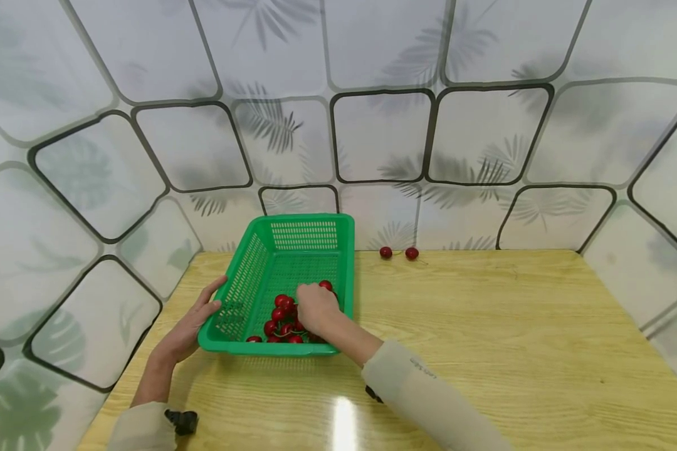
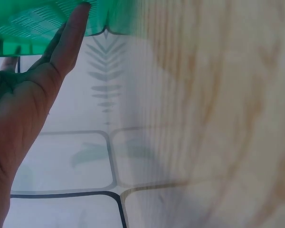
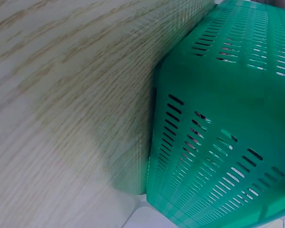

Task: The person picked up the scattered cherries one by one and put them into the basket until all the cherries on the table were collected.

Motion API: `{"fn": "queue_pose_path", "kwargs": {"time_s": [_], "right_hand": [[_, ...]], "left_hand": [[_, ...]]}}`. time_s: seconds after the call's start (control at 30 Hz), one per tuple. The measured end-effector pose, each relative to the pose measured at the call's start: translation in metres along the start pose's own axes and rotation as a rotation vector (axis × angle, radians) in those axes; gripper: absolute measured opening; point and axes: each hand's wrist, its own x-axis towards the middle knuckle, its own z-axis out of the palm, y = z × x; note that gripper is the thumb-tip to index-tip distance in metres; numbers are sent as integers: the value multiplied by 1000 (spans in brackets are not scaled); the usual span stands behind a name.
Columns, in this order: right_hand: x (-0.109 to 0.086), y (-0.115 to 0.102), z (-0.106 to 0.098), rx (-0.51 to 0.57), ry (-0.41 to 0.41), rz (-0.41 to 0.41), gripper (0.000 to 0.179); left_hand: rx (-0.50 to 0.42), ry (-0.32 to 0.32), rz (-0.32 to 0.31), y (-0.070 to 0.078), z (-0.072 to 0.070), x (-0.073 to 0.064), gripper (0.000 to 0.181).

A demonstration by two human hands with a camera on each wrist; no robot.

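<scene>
A green plastic basket (image 1: 346, 250) with slotted walls stands on the wooden table, a heap of red cherries (image 1: 278, 315) in its near part. My right hand (image 1: 318, 308) reaches down over the near right side into the cherries, knuckles up. Its fingertips are hidden there, and I cannot tell whether they pinch a cherry. At the basket's left side, my left hand (image 1: 187, 327) touches the rim with thumb and fingers. The left wrist view shows its fingers (image 2: 70, 45) stretched out straight against the basket. In the right wrist view, the slotted outer wall (image 3: 204, 152) fills the right half.
Two cherries with stems lie at the table's back edge, one cherry (image 1: 386, 252) on the left and another cherry (image 1: 412, 254) beside it. Behind the table (image 1: 496, 338) rises a covering (image 1: 383, 138) with a leaf and rounded-tile pattern, also along both sides.
</scene>
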Motion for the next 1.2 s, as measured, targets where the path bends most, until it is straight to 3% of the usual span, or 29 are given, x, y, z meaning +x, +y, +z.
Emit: {"fn": "queue_pose_path", "kwargs": {"time_s": [0.13, 0.37, 0.6, 0.83, 1.07, 1.2], "right_hand": [[1, 1, 0, 45, 4, 19, 13], [2, 1, 0, 64, -112, -10, 35], [3, 3, 1, -16, -105, -40, 9], [0, 3, 0, -32, -147, -53, 22], [0, 3, -1, 9, -192, -3, 55], [1, 4, -1, 3, -194, 10, 53]], "left_hand": [[4, 6, -6, 0, 0, 0, 58], [12, 16, -15, 0, -1, 0, 58], [20, 17, -17, 0, -1, 1, 58], [22, 23, -17, 0, -1, 2, 58], [11, 25, -22, -1, -1, 2, 58], [9, 23, -25, -1, -1, 2, 58]]}}
